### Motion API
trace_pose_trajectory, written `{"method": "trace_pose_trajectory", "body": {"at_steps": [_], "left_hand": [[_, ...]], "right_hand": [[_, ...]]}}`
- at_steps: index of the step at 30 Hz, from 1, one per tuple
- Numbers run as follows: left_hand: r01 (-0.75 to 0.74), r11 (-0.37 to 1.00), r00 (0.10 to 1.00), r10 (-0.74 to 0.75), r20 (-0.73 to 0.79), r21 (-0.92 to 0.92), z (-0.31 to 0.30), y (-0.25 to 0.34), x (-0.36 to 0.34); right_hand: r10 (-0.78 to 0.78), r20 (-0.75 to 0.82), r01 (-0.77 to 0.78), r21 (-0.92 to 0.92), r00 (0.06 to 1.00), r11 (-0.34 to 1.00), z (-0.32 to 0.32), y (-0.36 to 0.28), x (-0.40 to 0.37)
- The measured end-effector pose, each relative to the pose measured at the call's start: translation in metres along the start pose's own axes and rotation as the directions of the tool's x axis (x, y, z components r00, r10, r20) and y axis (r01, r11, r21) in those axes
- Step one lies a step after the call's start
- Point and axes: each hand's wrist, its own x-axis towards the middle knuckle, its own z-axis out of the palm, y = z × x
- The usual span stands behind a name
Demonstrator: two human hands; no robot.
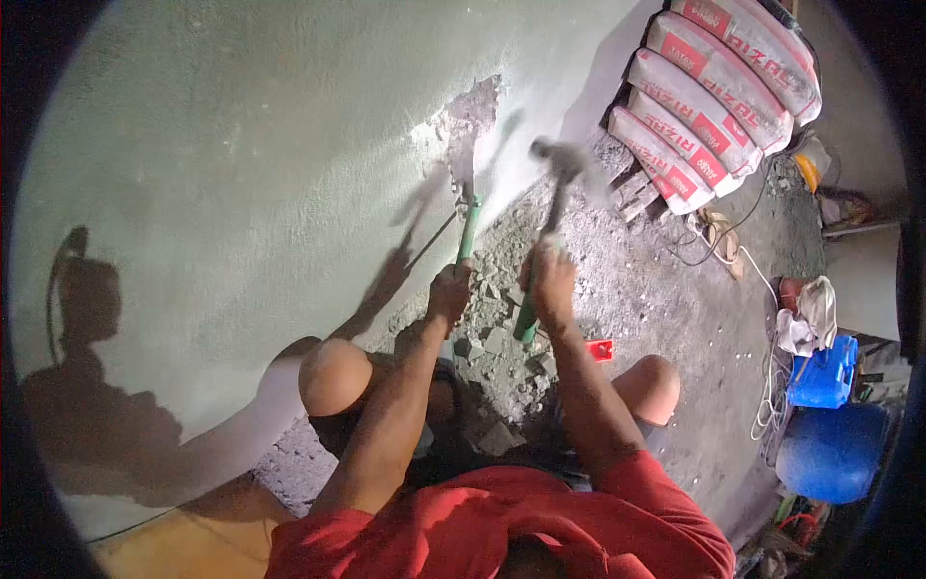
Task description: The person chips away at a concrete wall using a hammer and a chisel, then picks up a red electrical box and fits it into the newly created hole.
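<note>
My left hand (449, 292) is closed around the green handle of a chisel (470, 230). The chisel's upper end meets the lower part of a rough broken patch (473, 125) in the plastered wall (260, 145). To its right, my right hand (551, 280) grips a hammer (557, 203) by its dark shaft, with the green handle end showing below the fist. The hammer head is raised, blurred by motion, and apart from the chisel. Broken rubble (502, 338) lies on the floor beneath both hands, between my knees.
Stacked cement bags (714, 96) stand at the upper right. A small red object (599, 350) lies near my right knee. Along the right side are a white cable (767, 386), a blue jerrycan (823, 372) and a blue drum (831, 452).
</note>
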Motion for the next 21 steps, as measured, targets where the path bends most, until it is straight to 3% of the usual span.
{"method": "trace_pose_trajectory", "body": {"at_steps": [1,3,4,6,7,8,9,10,11,12,13,14,16,17,19,21], "left_hand": [[-0.104,0.994,0.994,0.105,-0.019,0.009,-0.009,0.014,-0.010],[-0.039,0.999,0.999,0.039,-0.013,-0.012,-0.007,0.017,-0.016],[0.019,0.999,1.000,-0.020,-0.007,-0.037,-0.007,0.019,-0.018],[-0.012,0.998,1.000,0.013,0.017,-0.055,-0.013,0.027,-0.020],[-0.044,0.996,0.998,0.047,0.041,-0.072,-0.016,0.031,-0.021],[-0.156,0.978,0.981,0.169,-0.094,0.139,-0.001,0.005,-0.001],[-0.155,0.978,0.981,0.169,-0.096,0.138,0.000,0.010,-0.008],[-0.064,0.996,0.995,0.068,-0.069,0.059,-0.001,0.017,-0.015],[0.021,1.000,0.999,-0.021,-0.028,-0.009,-0.005,0.027,-0.016],[-0.048,0.981,0.999,0.046,0.011,0.186,-0.003,0.025,-0.003],[-0.038,0.982,0.999,0.034,0.027,0.184,0.002,0.005,0.001],[-0.028,0.983,0.999,0.021,0.043,0.183,0.007,-0.015,0.006],[0.029,0.999,0.999,-0.028,0.037,-0.033,-0.012,0.030,-0.016],[0.038,0.999,0.999,-0.036,0.039,-0.031,-0.013,0.039,-0.026],[0.102,0.994,0.995,-0.102,0.024,-0.030,-0.012,0.048,-0.030],[0.172,0.984,0.985,-0.173,0.009,0.045,-0.002,0.021,-0.013]], "right_hand": [[-0.111,-0.042,0.116,0.146,0.993,0.982,0.000,-0.037,-0.008],[-0.392,-0.051,0.392,0.252,0.919,0.885,-0.007,-0.088,-0.018],[-0.475,-0.037,0.469,0.238,0.879,0.850,-0.012,-0.093,-0.021],[-0.571,-0.076,0.548,0.407,0.818,0.731,0.001,-0.053,-0.014],[-0.563,-0.027,0.555,0.215,0.826,0.804,0.010,0.018,-0.003],[-0.554,0.022,0.554,0.010,0.832,0.832,0.018,0.087,0.009],[-0.502,0.058,0.496,-0.285,0.863,0.820,0.014,0.110,0.008],[-0.447,0.093,0.419,-0.557,0.889,0.717,0.014,0.118,0.003],[-0.233,0.096,0.251,-0.443,0.968,0.861,0.006,0.122,0.010],[-0.035,0.081,0.064,-0.395,0.996,0.917,0.000,0.096,0.013],[0.165,0.062,-0.133,-0.353,0.984,0.926,-0.007,0.068,0.015],[0.058,0.046,-0.046,-0.239,0.997,0.970,-0.012,0.039,0.010],[-0.147,0.036,0.148,-0.028,0.988,0.989,-0.015,-0.020,0.009],[-0.231,0.035,0.229,0.065,0.972,0.971,-0.018,-0.050,0.008],[-0.520,-0.051,0.516,0.232,0.853,0.825,-0.018,-0.110,-0.007],[-0.652,-0.156,0.669,0.231,0.742,0.706,-0.007,-0.106,-0.014]]}}
